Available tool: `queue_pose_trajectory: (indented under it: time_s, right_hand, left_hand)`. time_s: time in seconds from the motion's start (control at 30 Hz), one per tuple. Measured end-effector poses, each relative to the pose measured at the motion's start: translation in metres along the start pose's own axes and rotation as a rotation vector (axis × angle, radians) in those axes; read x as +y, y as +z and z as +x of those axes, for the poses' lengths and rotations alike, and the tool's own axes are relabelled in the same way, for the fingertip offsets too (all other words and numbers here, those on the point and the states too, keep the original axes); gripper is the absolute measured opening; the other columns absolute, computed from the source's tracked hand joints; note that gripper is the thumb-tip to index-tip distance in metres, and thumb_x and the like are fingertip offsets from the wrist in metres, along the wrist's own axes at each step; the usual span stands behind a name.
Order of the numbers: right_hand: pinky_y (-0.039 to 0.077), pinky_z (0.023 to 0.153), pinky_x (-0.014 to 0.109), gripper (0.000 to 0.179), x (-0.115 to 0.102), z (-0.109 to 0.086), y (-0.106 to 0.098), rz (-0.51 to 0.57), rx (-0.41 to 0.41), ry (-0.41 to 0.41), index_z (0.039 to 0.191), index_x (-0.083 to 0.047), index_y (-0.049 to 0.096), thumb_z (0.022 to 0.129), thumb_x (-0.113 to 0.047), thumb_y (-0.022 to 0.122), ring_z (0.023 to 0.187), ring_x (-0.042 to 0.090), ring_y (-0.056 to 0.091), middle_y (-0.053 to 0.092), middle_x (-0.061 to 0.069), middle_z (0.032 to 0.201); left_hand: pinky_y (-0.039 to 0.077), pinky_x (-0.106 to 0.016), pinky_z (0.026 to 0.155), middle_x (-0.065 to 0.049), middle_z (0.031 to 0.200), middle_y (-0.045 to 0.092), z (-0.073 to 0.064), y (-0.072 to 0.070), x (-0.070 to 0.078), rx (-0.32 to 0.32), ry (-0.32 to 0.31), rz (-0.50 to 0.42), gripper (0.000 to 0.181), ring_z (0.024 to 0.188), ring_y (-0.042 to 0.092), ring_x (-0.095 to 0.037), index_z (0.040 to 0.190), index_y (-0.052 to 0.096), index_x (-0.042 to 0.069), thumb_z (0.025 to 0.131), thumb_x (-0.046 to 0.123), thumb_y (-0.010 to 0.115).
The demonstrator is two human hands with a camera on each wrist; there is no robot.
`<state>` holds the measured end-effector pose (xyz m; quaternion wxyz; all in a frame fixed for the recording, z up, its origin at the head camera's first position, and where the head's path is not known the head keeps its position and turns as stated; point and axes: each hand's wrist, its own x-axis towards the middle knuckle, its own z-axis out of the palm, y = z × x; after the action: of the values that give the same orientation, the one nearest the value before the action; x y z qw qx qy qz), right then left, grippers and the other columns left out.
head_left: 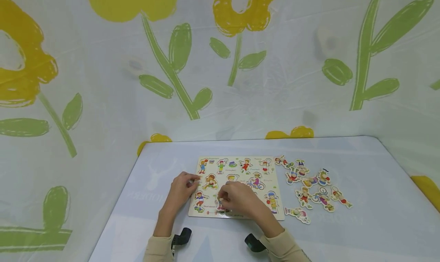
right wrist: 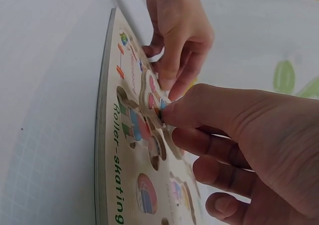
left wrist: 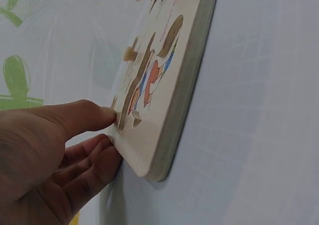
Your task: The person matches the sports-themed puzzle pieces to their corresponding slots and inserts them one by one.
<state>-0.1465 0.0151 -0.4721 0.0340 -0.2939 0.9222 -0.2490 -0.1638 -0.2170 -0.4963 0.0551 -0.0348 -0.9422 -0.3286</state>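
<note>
A wooden peg puzzle board (head_left: 280, 202) with printed sports figures lies flat on the table. My left hand (head_left: 181, 187) holds its left edge; in the left wrist view the thumb (left wrist: 94, 116) touches the top face and the curled fingers lie against the side. Over the lower middle of the board, my right hand (head_left: 238, 197) pinches a small puzzle piece (right wrist: 151, 93) with pink-red round shapes on it. That piece sits at a recess, tilted slightly in the right wrist view; whether it is seated cannot be told. The fingers hide part of it.
Several loose figure pieces lie right of the board, among them a football player (head_left: 304, 198), a cyclist (head_left: 323, 199) and a tennis player (head_left: 341, 197). One piece (head_left: 297, 215) lies close to the board's lower right corner. A flowered curtain (head_left: 240, 113) hangs behind the table (head_left: 343, 239).
</note>
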Motion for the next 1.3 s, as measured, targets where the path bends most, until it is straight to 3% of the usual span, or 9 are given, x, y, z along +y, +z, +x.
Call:
queue_pose_trajectory:
  time_s: [0.57,0.87,1.3]
  right_hand:
    - [0.042,0.062,0.018,0.007,-0.004,0.012,0.001,-0.032,-0.004,-0.003,0.09,-0.021,0.074,0.084,-0.021,0.074,0.069,0.001,0.048,0.061,-0.014,0.077]
    - [0.05,0.071,0.021,0.009,-0.004,0.026,-0.002,-0.037,-0.02,-0.008,0.092,-0.022,0.073,0.083,-0.021,0.075,0.077,0.0,0.056,0.065,-0.013,0.085]
    - [0.046,0.07,0.021,0.01,0.0,0.046,0.003,-0.008,0.079,0.008,0.096,-0.023,0.071,0.086,-0.023,0.07,0.076,0.002,0.054,0.066,-0.012,0.089]
  left_hand:
    - [0.043,-0.02,0.061,-0.003,0.092,0.062,-0.001,0.002,-0.002,0.011,0.009,-0.011,0.016,0.073,0.052,-0.009,0.102,0.076,0.011,0.087,0.013,0.071]
    - [0.043,-0.02,0.061,-0.003,0.093,0.061,-0.001,0.002,-0.002,0.003,0.0,-0.013,0.017,0.074,0.051,-0.01,0.103,0.075,0.012,0.087,0.013,0.072]
    - [0.044,-0.019,0.061,-0.003,0.092,0.061,-0.001,0.001,-0.001,-0.001,-0.007,-0.022,0.017,0.074,0.052,-0.01,0.104,0.075,0.011,0.087,0.013,0.072]
